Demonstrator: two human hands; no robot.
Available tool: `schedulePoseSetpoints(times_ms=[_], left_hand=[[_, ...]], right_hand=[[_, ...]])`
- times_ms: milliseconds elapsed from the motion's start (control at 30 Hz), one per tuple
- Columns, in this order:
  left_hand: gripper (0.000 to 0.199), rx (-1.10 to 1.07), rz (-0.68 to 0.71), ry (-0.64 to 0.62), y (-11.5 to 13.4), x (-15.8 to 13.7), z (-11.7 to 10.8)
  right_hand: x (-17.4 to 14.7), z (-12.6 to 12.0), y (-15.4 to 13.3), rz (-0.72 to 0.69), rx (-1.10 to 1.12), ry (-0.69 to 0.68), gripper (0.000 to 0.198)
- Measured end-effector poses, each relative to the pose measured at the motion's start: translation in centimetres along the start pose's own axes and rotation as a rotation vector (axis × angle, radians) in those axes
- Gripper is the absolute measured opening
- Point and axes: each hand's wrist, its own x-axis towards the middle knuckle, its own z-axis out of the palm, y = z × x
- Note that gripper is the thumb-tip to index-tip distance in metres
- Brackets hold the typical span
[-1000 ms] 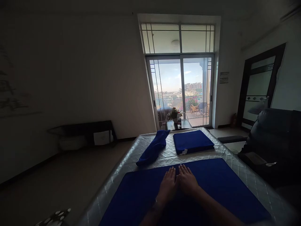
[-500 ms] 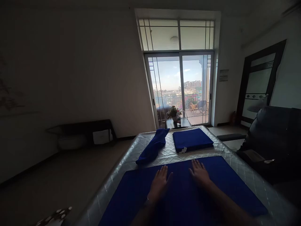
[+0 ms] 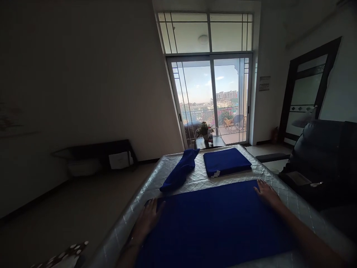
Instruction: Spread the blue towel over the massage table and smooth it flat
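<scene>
A blue cloth [image 3: 214, 219] lies spread flat across the near part of a table with a silvery quilted cover [image 3: 156, 175]. My left hand [image 3: 149, 216] rests on the cloth's far left corner, fingers stretched out. On the far right corner lies my right hand [image 3: 267, 193], also flat with its fingers apart. Beyond the cloth, a neatly folded blue cloth [image 3: 227, 161] with small white tags sits at the right. To its left is a crumpled blue cloth [image 3: 180, 171].
A dark padded chair [image 3: 320, 160] stands to the right of the table. Past the far edge, a small dark table [image 3: 210, 142] holds a potted plant [image 3: 204, 129] and a bottle [image 3: 210, 136] before glass sliding doors. Along the left wall is a low dark bench [image 3: 97, 154].
Both hands have slid apart over the cloth, from near its middle out to its far left and far right corners. The folded and crumpled cloths have stayed in place.
</scene>
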Motion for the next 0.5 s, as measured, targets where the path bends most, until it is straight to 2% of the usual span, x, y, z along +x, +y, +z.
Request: schedulePoseSetpoints(times_ms=[100, 200, 267, 333, 400, 500], left_hand=[[0.075, -0.004, -0.016, 0.012, 0.6, 0.0, -0.8], [0.075, -0.042, -0.022, 0.087, 2.8, -0.5, -2.2], [0.072, -0.093, 0.074, 0.127, 6.0, -1.1, -2.9], [0.07, -0.155, 0.243, 0.117, 10.1, -2.2, -3.1], [0.068, -0.19, 0.389, 0.086, 14.5, -3.6, -2.7], [0.065, -0.228, 0.498, 0.05, 19.6, -5.6, -1.4]], right_hand=[[0.2, -1.2, 0.6, -0.065, 0.003, -0.052, 0.051], [0.5, -2.3, -0.9, -0.155, -0.001, -0.079, 0.06], [0.0, -2.4, -3.6, -0.243, 0.008, -0.092, 0.061], [-1.5, -1.9, -7.4, -0.348, 0.032, -0.113, 0.059], [-3.8, -0.8, -11.4, -0.456, 0.073, -0.147, 0.058], [-7.0, 1.2, -15.7, -0.599, 0.166, -0.239, 0.061]])
